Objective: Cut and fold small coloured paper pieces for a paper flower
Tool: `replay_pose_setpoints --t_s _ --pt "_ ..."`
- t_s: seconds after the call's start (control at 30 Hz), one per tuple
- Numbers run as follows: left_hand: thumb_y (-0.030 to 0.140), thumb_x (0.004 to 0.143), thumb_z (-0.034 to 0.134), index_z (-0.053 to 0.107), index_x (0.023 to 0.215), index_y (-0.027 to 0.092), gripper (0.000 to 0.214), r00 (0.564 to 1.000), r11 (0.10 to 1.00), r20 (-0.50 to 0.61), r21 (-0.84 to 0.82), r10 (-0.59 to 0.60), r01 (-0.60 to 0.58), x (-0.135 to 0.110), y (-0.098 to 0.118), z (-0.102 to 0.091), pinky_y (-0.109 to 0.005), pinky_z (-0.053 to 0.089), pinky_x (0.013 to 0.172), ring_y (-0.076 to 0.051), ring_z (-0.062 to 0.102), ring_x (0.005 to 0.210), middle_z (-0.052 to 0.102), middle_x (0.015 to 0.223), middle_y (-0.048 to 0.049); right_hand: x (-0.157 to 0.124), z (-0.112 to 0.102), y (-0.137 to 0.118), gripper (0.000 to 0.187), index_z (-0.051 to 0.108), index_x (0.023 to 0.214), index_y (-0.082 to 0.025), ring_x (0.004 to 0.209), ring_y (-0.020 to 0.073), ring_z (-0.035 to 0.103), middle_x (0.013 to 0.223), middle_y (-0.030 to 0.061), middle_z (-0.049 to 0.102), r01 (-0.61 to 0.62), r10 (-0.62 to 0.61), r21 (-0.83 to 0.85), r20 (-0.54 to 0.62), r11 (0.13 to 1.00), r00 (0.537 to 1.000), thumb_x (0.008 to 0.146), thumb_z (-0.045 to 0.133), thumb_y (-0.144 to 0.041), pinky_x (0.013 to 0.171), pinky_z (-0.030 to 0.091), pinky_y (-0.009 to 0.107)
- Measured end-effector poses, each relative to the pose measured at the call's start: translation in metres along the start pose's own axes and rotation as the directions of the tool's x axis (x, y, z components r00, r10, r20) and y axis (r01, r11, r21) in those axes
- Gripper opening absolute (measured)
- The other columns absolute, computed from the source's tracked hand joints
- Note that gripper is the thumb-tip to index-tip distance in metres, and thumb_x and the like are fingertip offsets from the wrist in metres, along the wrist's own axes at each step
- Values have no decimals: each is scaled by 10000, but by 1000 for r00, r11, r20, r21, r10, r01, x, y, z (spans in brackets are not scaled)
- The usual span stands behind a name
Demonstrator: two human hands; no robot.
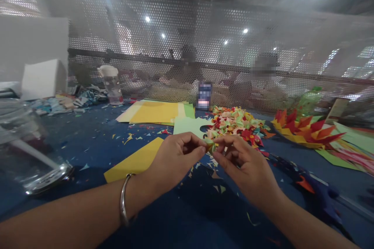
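Observation:
Both my hands meet above the blue table (87, 140), pinching one small folded paper piece (209, 145) of green and yellow between their fingertips. My left hand (175, 159), with a metal bangle on its wrist, grips the piece from the left with thumb and fingers closed. From the right, my right hand (242, 163) pinches the same piece. Just beyond the hands lies a heap of small folded paper pieces (236, 122) in red, green, yellow and orange. A light green sheet (188, 125) with a cut-out edge lies behind my left hand.
Yellow sheets (153, 112) lie flat further back, and another yellow sheet (137, 159) sits left of my wrist. A red and yellow folded paper ring (306, 130) stands at the right. A glass jar (26, 151) lies at the left. A lidded cup (112, 83) and perforated screen stand behind.

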State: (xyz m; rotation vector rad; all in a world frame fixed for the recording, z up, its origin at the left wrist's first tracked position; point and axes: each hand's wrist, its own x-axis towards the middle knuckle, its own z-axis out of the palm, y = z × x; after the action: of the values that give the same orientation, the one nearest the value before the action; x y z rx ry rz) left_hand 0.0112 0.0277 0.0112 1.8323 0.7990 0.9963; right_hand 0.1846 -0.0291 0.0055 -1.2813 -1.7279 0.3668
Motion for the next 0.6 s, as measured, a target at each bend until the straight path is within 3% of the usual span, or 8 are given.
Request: replay_pose_setpoints --t_s 0.6 --pt "264 750 618 616 869 182 145 998 998 -33 -34 45 -46 -7 -3 9 -262 516 706 -135 633 750 684 821 -19 0 4 0 223 508 1044 -231 572 107 534 766 -12 567 -20 22 35 -33 999 999 838 573 -285 499 463 221"
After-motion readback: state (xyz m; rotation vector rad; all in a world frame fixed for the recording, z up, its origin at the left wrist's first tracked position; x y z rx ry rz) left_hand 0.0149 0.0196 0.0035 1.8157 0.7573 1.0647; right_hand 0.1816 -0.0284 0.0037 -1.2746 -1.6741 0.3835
